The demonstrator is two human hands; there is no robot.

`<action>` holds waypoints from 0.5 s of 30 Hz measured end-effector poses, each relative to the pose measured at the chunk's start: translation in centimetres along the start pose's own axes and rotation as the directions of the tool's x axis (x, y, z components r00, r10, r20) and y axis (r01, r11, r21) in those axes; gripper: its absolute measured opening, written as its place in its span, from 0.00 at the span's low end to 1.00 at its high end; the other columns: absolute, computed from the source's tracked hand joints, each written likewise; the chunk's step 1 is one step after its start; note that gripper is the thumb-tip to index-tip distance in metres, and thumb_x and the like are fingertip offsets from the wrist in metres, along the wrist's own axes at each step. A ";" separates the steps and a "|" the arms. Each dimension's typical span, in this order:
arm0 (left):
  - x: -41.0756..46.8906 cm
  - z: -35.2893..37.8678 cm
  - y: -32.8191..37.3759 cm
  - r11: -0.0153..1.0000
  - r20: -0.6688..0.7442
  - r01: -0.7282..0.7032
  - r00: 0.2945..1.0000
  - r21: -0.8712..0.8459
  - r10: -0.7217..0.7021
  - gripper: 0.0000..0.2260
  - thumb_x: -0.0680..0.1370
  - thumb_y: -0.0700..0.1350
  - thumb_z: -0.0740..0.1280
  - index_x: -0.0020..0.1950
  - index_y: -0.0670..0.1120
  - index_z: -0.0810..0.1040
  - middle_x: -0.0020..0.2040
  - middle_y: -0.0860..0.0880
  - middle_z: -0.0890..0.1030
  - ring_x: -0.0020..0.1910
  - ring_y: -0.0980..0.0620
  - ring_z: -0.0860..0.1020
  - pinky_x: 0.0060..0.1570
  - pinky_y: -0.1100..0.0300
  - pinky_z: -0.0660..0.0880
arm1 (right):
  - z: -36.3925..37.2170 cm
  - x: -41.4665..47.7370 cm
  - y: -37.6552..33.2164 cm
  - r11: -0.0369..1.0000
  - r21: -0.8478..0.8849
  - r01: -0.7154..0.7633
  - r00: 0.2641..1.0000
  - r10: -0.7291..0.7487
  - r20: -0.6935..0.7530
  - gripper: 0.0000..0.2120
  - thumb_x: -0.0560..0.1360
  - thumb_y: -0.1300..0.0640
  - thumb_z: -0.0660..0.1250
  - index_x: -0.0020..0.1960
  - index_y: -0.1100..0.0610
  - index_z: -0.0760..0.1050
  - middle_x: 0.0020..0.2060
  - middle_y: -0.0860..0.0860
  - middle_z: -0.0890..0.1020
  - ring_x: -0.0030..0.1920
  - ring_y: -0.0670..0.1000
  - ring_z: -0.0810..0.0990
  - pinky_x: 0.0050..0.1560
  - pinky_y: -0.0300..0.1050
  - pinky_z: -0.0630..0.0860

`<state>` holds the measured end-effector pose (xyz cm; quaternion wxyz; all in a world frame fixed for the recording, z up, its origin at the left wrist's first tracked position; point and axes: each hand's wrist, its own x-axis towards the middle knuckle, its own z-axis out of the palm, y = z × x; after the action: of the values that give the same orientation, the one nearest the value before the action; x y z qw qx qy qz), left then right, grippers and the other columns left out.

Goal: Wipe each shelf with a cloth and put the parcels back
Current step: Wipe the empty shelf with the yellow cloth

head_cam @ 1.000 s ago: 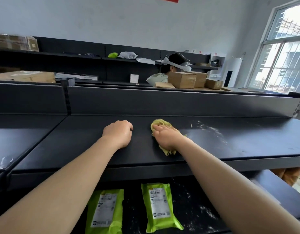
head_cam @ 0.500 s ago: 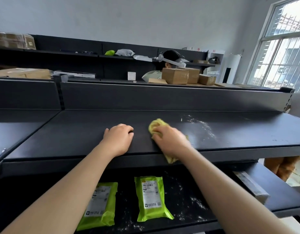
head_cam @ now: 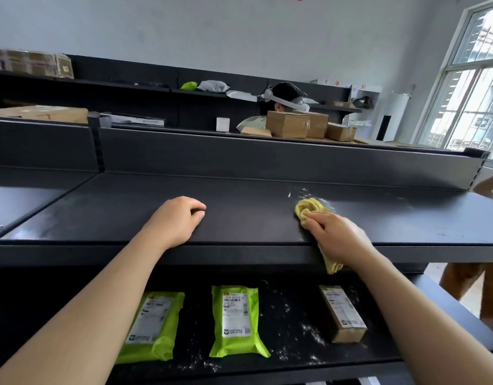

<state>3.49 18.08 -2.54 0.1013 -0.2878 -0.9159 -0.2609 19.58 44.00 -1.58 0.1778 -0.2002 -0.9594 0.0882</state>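
1. The yellow cloth (head_cam: 312,211) lies bunched on the top shelf (head_cam: 239,218), right of the shelf's middle. One tail of it hangs down over the shelf's front edge.
2. The right hand (head_cam: 339,236) presses the cloth onto the top shelf. Its fingers (head_cam: 313,216) lie close together and fairly straight over the wad. The thumb is hidden, so whether it pinches the cloth cannot be told.
3. White dust (head_cam: 303,191) is scattered on the top shelf just behind the cloth, toward the shelf's back wall.
4. The left hand (head_cam: 175,220) rests on the top shelf near its front edge, well apart from the cloth. Its fingers are curled under, tight together, and hold nothing.
5. Under the top shelf, the lower shelf (head_cam: 289,323) is speckled white and carries three parcels lying flat and apart from one another.
6. The first green parcel (head_cam: 153,326) lies below the left forearm, and the second green parcel (head_cam: 235,319) lies beneath the top shelf's middle.
7. The narrow cardboard parcel (head_cam: 342,315) lies beneath the cloth's hanging tail.
8. Behind the top shelf's back wall, brown boxes (head_cam: 288,124) stand on a further surface. Beyond them is another person (head_cam: 281,98) wearing a white headset.
9. Off the top shelf's right end stands a bright window (head_cam: 473,87).
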 end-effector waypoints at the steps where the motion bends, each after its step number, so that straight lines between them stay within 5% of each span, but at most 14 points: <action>1: 0.0 0.0 0.0 1.000 0.000 -0.008 1.000 0.001 0.008 0.13 0.81 0.48 0.60 0.64 0.51 0.77 0.66 0.54 0.76 0.66 0.52 0.72 0.62 0.59 0.67 | 0.0 0.1 0.2 1.000 -0.005 -0.004 1.000 0.004 0.005 0.16 0.81 0.47 0.54 0.59 0.52 0.76 0.59 0.51 0.80 0.57 0.56 0.77 0.54 0.52 0.75; 8: 0.4 -0.1 1.0 0.998 0.033 -0.033 0.999 0.051 0.031 0.13 0.81 0.45 0.60 0.61 0.54 0.79 0.64 0.55 0.77 0.64 0.52 0.73 0.61 0.58 0.70 | 1.7 2.0 -5.1 0.960 0.064 0.273 0.948 -0.280 0.152 0.18 0.82 0.49 0.54 0.71 0.46 0.69 0.72 0.43 0.69 0.72 0.50 0.66 0.70 0.49 0.64; 15: 2.3 1.8 5.7 0.989 0.189 -0.065 0.981 0.131 0.039 0.13 0.81 0.52 0.57 0.62 0.55 0.76 0.64 0.53 0.75 0.63 0.46 0.72 0.61 0.47 0.71 | 0.0 4.9 1.8 0.991 0.127 0.046 0.974 -0.073 0.215 0.18 0.81 0.48 0.59 0.70 0.46 0.71 0.72 0.45 0.68 0.73 0.49 0.64 0.73 0.42 0.58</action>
<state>4.82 24.11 -0.87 0.0416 -0.3272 -0.9292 -0.1670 16.00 47.66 -0.46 0.0851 -0.1489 -0.9717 0.1625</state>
